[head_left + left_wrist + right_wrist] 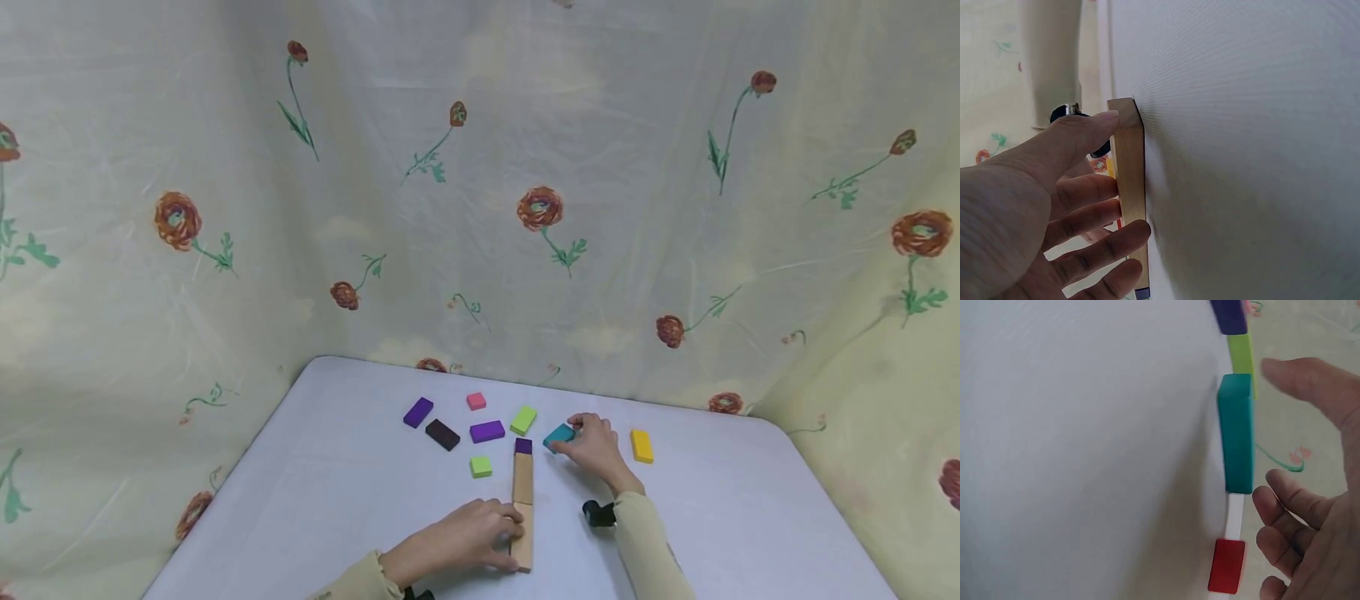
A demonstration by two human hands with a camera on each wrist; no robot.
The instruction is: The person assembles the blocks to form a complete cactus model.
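Note:
Two plain wooden blocks, a near one [522,542] and a far one [523,477], lie end to end, with a small dark purple block [523,447] at the far end. My left hand [474,533] rests at the near wooden block. In the left wrist view its thumb touches the block's near end, while the fingers spread loosely along it. My right hand [596,450] reaches around a teal block [1238,434] on the table. The right wrist view shows a gap between that block and the thumb and fingers.
Beyond the row lie two purple blocks [487,431] [418,412], a dark brown block [442,434], a pink block [476,401] and two lime blocks [523,420] [481,466]. A yellow block [642,446] lies right; a red block [1227,565] shows past the teal one. Flowered cloth [465,208] hangs behind.

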